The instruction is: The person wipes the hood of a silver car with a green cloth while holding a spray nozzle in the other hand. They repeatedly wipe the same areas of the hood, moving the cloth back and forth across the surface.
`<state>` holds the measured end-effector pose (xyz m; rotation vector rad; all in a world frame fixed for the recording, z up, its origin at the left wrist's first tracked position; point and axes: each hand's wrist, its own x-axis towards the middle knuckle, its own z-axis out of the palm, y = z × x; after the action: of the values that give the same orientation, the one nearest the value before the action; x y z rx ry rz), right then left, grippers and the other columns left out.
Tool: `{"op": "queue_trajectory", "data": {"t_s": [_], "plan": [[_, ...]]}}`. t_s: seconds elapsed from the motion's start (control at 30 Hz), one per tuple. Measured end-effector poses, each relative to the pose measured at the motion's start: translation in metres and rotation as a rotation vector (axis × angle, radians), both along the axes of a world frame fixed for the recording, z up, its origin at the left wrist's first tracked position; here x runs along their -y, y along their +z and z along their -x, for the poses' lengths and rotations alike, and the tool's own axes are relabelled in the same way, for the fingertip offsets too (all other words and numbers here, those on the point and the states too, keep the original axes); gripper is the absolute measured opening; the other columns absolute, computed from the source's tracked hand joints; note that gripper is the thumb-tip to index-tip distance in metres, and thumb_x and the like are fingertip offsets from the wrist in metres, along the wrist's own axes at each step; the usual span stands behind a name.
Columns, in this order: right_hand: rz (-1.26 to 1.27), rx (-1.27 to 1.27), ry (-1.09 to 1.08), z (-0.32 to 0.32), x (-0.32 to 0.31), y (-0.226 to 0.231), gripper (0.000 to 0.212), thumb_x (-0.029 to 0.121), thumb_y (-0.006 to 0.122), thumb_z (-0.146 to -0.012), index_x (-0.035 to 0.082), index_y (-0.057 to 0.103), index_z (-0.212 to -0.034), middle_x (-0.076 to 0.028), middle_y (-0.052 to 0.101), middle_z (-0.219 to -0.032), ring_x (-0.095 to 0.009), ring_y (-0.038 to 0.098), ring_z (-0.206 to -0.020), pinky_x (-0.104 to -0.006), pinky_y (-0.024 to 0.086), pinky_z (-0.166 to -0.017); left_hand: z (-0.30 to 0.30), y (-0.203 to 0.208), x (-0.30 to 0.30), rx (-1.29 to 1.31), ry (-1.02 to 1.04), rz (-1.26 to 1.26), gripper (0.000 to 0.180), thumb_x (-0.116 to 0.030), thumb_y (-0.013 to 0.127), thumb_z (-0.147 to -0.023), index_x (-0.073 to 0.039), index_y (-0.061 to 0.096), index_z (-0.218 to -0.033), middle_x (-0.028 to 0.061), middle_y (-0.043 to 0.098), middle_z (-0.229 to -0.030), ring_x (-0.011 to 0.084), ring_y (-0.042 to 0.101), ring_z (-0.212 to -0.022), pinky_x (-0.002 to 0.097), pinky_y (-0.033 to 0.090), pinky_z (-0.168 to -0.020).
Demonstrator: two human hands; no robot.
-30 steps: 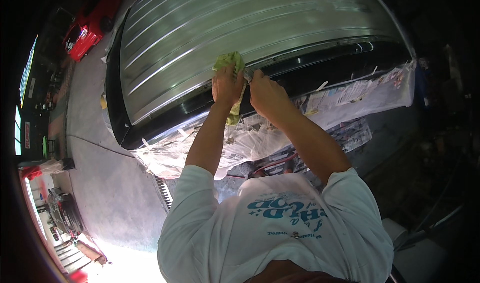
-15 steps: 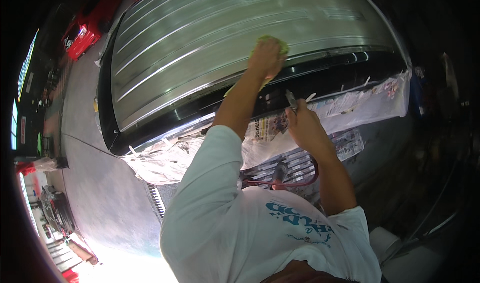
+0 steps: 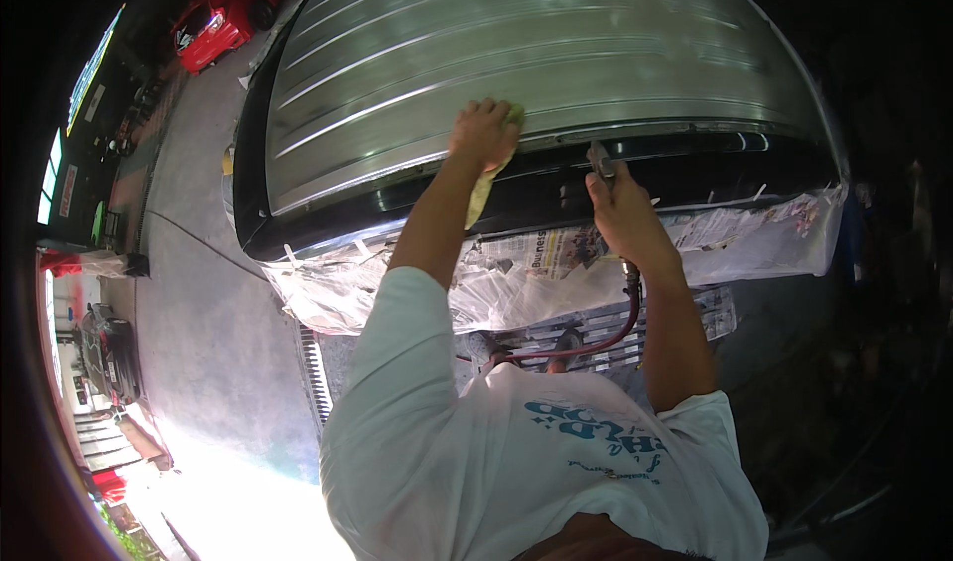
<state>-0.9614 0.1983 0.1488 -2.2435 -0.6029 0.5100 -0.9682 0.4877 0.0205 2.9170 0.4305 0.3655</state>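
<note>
The fingers of the left hand [image 3: 484, 132] are curled down and pressed together over a yellow-green cloth [image 3: 493, 164], holding it flat against the ribbed silver roof [image 3: 516, 55] of a van, just above the centre of the frame. A corner of the cloth shows past the knuckles at the upper right of the hand, and a longer tail hangs below the palm, down over the dark band [image 3: 695, 179] along the roof's edge.

The right hand [image 3: 620, 213], a little right of centre, is closed in a fist around the grip of an air blow gun [image 3: 600, 159]. The gun's slim metal nozzle points up out of the fist and ends at the seam where the silver roof meets the dark band. A dark red hose [image 3: 620, 333] leaves the bottom of the fist and loops down and left toward the person's chest.

Below both hands, sheets of newspaper [image 3: 556, 263] are taped along the side of the van as masking, running across the middle of the frame from left to right.

Both forearms rise from the lower edge, coming out of the short sleeves of a white T-shirt [image 3: 476, 452] with blue print.

At the left, grey concrete floor [image 3: 199, 293] runs beside the van, with a red car [image 3: 213, 25] parked in the upper left corner.
</note>
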Motion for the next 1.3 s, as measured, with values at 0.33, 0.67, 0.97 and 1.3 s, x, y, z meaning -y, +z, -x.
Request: {"op": "queue_trajectory", "data": {"t_s": [0.33,0.67,0.97,1.3], "plan": [[-0.102,-0.055,0.2,0.033,-0.023,-0.014,0.052,0.045,0.043,-0.113,-0.003,0.048,-0.129,-0.032,0.068,-0.087,-0.052,0.07,-0.087,-0.0569,0.051,-0.079,-0.039,-0.002,0.046,0.069,0.037,-0.101,0.043,-0.044,0.055,-0.097,-0.01,0.065,-0.122,0.0143,0.065,-0.121,0.0329,0.059,-0.119,0.0504,0.042,-0.1],[-0.169,-0.073,-0.272,0.014,0.028,-0.022,0.052,0.046,0.046,-0.112,-0.002,0.051,-0.13,-0.017,0.067,-0.085,-0.033,0.071,-0.08,-0.0451,0.053,-0.074,-0.077,0.028,0.111,0.073,-0.194,0.506,0.054,-0.051,0.066,-0.089,-0.006,0.068,-0.12,0.0159,0.071,-0.114,0.0388,0.067,-0.11,0.0501,0.05,-0.1],[-0.254,-0.273,-0.218,-0.082,-0.037,-0.03,0.046,0.049,0.049,-0.11,0.004,0.054,-0.121,-0.007,0.066,-0.083,-0.009,0.052,-0.049,-0.0272,0.039,-0.039,0.128,-0.007,0.017,0.381,0.05,0.094,0.051,-0.041,0.084,-0.074,-0.01,0.069,-0.113,0.0109,0.068,-0.106,0.0329,0.064,-0.103,0.0474,0.049,-0.091],[-0.052,-0.622,-0.004,-0.169,-0.063,-0.019,0.042,0.047,0.045,-0.113,0.008,0.058,-0.101,-0.005,0.064,-0.082,-0.005,0.041,-0.048,-0.0227,0.03,-0.038,0.132,-0.026,0.006,0.535,0.124,0.09,0.05,-0.04,0.084,-0.075,-0.011,0.07,-0.114,0.0076,0.067,-0.109,0.0319,0.063,-0.102,0.0469,0.049,-0.09]]}}
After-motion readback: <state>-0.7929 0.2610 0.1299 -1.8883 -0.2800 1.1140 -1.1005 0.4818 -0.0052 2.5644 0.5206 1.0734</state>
